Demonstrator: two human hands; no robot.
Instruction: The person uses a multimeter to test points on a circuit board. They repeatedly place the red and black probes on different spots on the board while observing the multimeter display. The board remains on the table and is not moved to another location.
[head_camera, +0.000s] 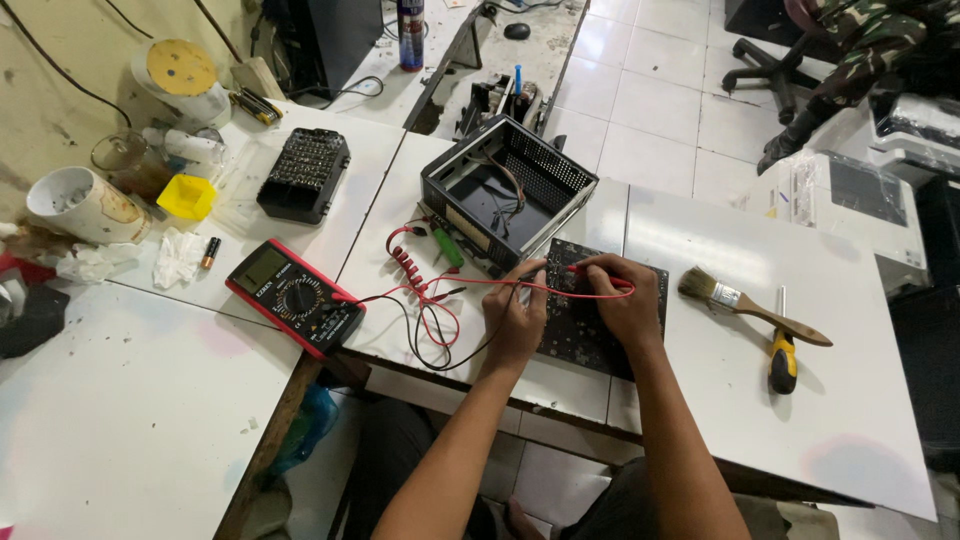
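A dark circuit board (585, 335) lies flat on the white table (720, 390) in front of me. My left hand (515, 320) rests on the board's left edge, fingers pinched on a thin black probe. My right hand (622, 300) holds a red probe (590, 276) with its tip down on the board's upper part. Red and black leads (425, 300) coil left to a red-cased multimeter (295, 297). Just behind the board stands an open black metal case (505, 190) with loose wires inside.
A paintbrush (750, 305) and a yellow-handled screwdriver (782, 350) lie right of the board. A black bit set (305, 172), a yellow box (186, 196), cups and tissues crowd the left. Printers (850, 200) and a seated person's legs (850, 70) are at the far right.
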